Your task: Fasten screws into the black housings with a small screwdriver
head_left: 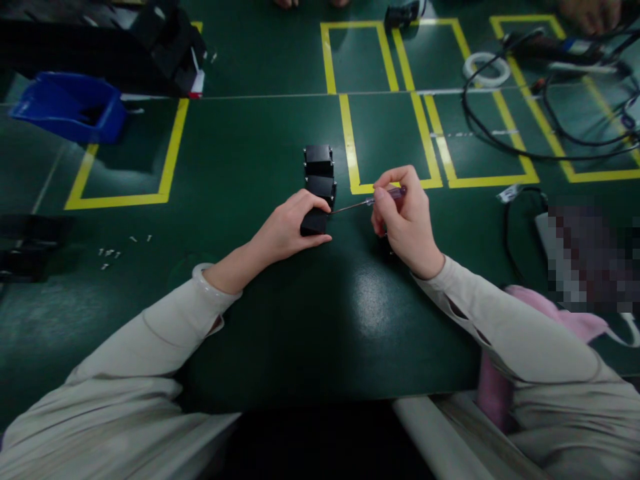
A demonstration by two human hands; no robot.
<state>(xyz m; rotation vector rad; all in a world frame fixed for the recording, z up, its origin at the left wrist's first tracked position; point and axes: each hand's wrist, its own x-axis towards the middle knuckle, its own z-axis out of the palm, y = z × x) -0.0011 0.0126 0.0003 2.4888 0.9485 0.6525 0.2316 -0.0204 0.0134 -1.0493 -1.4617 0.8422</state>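
My left hand (295,223) grips a small black block (313,223) between thumb and fingers on the table. Two similar black blocks, a far one (318,155) and a nearer one (320,187), stand in a row just beyond it, with small shiny screws along their sides. In my right hand (407,213) is a screwdriver (370,201) with a purplish handle, its thin shaft pointing left. The tip meets the right side of the held block, near my left fingertips. Beneath my right hand a small dark thing shows, mostly hidden.
Loose screws (109,253) lie left of my forearm. A blue bin (70,107) and a black rack (100,53) stand at back left. Black cables (500,143), a white tape roll (486,69) and pink cloth (555,310) are at right. Another person's hand (593,13) shows at top right.
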